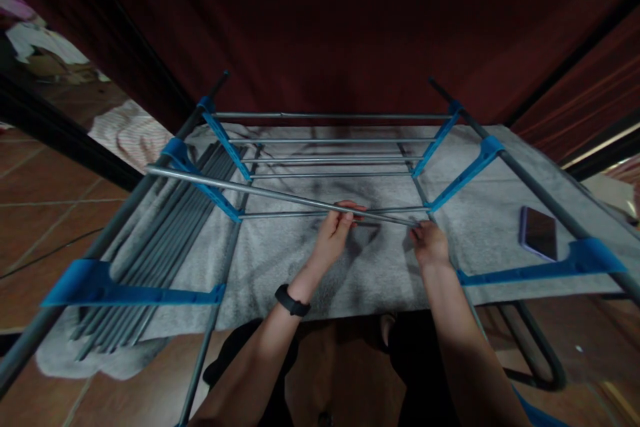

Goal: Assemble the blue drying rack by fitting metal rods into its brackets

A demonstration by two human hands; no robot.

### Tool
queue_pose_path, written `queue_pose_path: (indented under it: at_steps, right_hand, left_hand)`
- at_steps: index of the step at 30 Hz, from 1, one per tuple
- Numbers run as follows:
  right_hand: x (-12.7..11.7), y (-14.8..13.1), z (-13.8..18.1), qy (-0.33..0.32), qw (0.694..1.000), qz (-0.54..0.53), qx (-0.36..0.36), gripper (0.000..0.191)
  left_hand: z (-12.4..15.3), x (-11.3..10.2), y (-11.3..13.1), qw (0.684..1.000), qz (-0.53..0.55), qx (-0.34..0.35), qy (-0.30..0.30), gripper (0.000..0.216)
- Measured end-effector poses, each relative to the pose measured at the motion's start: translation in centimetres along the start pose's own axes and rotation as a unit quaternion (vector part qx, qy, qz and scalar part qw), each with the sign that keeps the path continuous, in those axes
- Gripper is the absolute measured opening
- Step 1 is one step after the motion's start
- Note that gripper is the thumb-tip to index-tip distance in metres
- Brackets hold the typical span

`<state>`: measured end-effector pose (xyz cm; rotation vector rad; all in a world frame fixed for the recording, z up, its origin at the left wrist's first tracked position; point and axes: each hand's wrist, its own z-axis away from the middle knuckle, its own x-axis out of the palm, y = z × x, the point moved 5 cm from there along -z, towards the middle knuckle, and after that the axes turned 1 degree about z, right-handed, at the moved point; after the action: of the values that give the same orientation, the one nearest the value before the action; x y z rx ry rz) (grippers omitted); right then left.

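Observation:
A metal rack frame with blue plastic brackets lies on a grey towel. My left hand is closed around a long silver rod that slants from the left bracket toward the right. My right hand pinches the right end of that same rod beside a grey upright tube. A black band sits on my left wrist.
A bundle of several loose grey rods lies on the towel at the left. A dark phone rests on the towel at the right. Long blue brackets flank the near side. Dark red curtain hangs behind; tiled floor surrounds.

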<state>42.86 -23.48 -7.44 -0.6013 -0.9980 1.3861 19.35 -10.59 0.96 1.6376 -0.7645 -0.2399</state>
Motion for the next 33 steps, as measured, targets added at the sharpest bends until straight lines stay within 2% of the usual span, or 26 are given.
queue_pose_path:
  at_steps: [6,10,15,19,23,28,31,33]
  right_hand:
    - [2.7,2.6,3.2,-0.080,0.996,0.024,0.025,0.012]
    - [4.6,4.0,5.9,-0.165,0.983,0.059,0.051,0.010]
    - [6.4,5.4,8.9,-0.295,0.938,0.163,0.079,0.009]
    - [7.2,5.1,10.4,-0.377,0.902,0.207,0.028,0.010]
    - [7.6,4.3,10.6,-0.391,0.897,0.204,-0.002,0.016]
    - [7.7,3.1,9.3,-0.369,0.912,0.180,-0.027,0.027]
    - [7.6,2.2,8.3,-0.348,0.920,0.170,-0.051,0.031]
    - [7.5,1.8,7.7,-0.337,0.925,0.164,-0.057,0.032]
  left_hand:
    - [0.2,0.0,0.5,0.999,-0.024,0.030,0.000,0.036]
    - [0.4,-0.1,0.4,1.000,-0.012,0.022,0.006,0.044]
    - [0.5,-0.9,1.2,0.999,-0.027,0.023,0.035,0.048]
    - [0.3,-1.9,2.5,0.995,-0.067,0.046,0.059,0.043]
    - [0.1,-3.1,3.4,0.989,-0.110,0.058,0.084,0.040]
    - [-0.3,-4.7,4.1,0.974,-0.173,0.085,0.116,0.035]
    - [-0.5,-5.7,4.4,0.953,-0.254,0.110,0.120,0.028]
    - [-0.8,-6.4,4.6,0.926,-0.340,0.124,0.105,0.025]
